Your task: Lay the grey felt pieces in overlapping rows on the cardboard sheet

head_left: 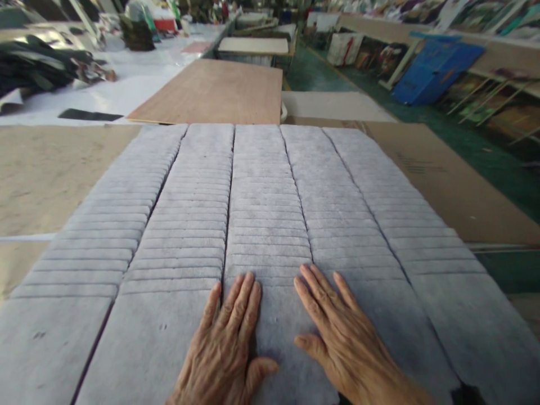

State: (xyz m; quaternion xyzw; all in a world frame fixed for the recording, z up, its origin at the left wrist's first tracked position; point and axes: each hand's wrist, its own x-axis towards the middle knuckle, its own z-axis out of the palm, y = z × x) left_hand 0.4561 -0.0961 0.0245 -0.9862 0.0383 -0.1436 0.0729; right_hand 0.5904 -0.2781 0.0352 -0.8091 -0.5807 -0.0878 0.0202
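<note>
Several columns of overlapping grey felt pieces lie side by side across a brown worktable. My left hand rests flat on the nearest piece, over the seam between the second and third columns, fingers stretched out. My right hand lies flat beside it on the third column, fingers spread and pointing away from me. Neither hand holds anything.
A plywood board lies beyond the felt. A white-covered table with dark fabric piles stretches at the left. At the right, cardboard borders a green floor aisle with a blue panel leaning on shelving.
</note>
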